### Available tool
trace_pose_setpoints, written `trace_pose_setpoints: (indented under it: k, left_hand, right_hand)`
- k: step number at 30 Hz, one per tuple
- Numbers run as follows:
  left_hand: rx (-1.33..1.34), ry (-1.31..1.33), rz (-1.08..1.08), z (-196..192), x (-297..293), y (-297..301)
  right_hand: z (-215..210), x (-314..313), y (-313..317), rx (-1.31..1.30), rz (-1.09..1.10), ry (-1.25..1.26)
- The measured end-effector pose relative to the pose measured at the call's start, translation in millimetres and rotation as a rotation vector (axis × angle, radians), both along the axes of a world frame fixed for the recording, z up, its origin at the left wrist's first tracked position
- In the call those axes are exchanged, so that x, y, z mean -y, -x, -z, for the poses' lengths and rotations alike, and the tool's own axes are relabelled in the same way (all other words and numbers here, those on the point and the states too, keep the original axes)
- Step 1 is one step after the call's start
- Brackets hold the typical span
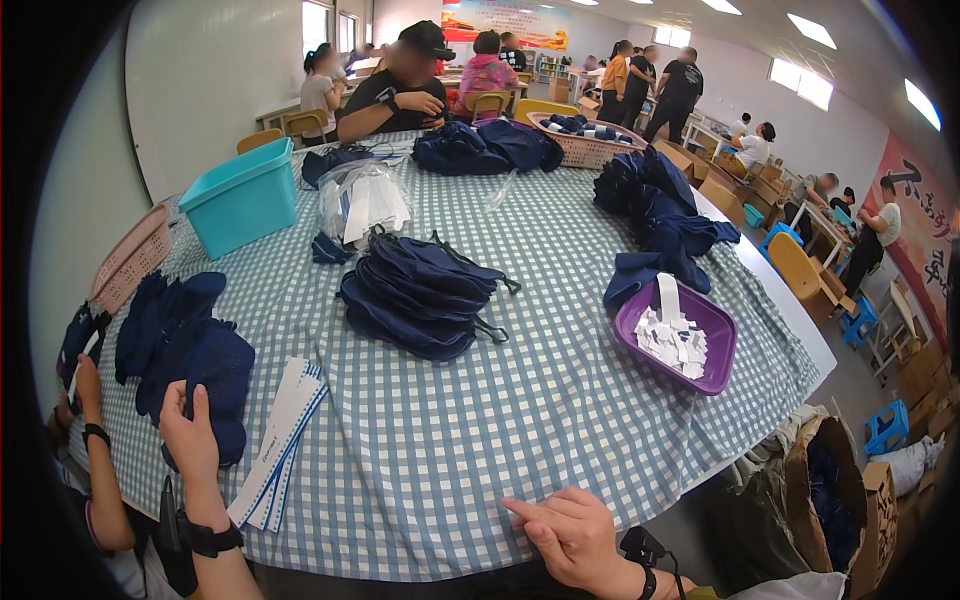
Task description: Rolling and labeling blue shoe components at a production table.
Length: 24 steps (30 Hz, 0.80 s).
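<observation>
two hands rested at the near edge of the checked tablecloth (480, 420): the left hand (190, 435) lay flat and open on a dark blue cloth piece (205, 385), grasping nothing; the right hand (570, 535) was loosely curled and empty, forefinger on the cloth. paper strips (280, 440) lay just beside the left hand, best drawn singly, judging by their overlap.

My right hand (575, 535) is bare, with a black band at the wrist carrying a small black clip and a thin dark cable. My left hand (190, 440) is bare too, with a wide black strap round its wrist.
</observation>
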<state>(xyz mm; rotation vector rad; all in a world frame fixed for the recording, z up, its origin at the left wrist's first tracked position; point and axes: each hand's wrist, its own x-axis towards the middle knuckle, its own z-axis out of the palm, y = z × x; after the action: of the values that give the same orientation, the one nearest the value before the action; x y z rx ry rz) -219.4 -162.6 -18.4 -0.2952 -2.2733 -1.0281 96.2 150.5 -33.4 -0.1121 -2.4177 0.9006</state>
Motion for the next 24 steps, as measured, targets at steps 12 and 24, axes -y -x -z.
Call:
trace_pose_setpoints:
  k: [12, 24]
  left_hand:
    - [0.008, -0.042, -0.003, 9, 14, 9]
    - [-0.003, -0.067, 0.008, 19, 22, 15]
  right_hand:
    - [-2, 1, -1, -0.004, 0.004, 0.004]
    - [-1, -1, -1, -0.012, 0.004, 0.008]
